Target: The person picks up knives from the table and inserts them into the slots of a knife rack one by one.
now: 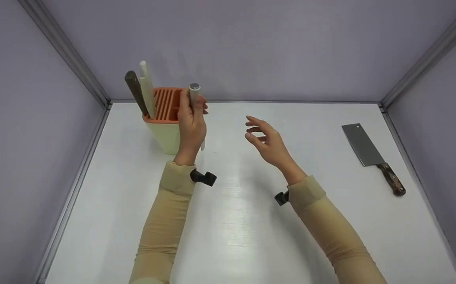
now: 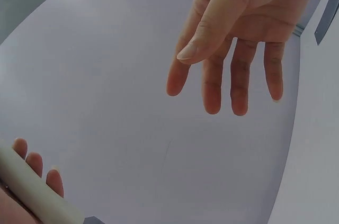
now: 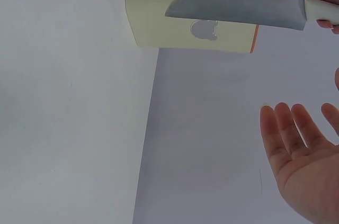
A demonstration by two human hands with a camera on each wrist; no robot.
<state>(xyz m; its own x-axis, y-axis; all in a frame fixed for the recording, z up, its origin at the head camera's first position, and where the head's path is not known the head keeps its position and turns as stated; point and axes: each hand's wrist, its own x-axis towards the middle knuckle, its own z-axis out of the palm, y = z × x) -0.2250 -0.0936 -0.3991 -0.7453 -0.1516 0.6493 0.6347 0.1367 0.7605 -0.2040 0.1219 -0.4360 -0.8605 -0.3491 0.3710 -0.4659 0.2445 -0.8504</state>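
Note:
My left hand point(image 1: 190, 128) grips a kitchen knife by its pale handle point(image 1: 194, 93), beside the right edge of a knife block point(image 1: 164, 136). In the right wrist view the knife's broad grey blade point(image 3: 238, 8) points down in front of the block's cream wall, outside the slots. The block is pale green-cream with an orange slotted top. Apart from everything, my right hand point(image 1: 269, 142) hovers over the table to the right, fingers loosely bent and holding nothing. In the left wrist view, the right hand point(image 2: 243, 28) shows its fingers spread, with the pale handle at the lower left.
A dark handle point(image 1: 135, 91) and a white handle point(image 1: 146, 92) rise from the block's left slots. A cleaver point(image 1: 363, 146) with a dark patterned handle lies flat on the white table point(image 1: 228, 236) at the right. Grey-lilac walls close off the back and sides.

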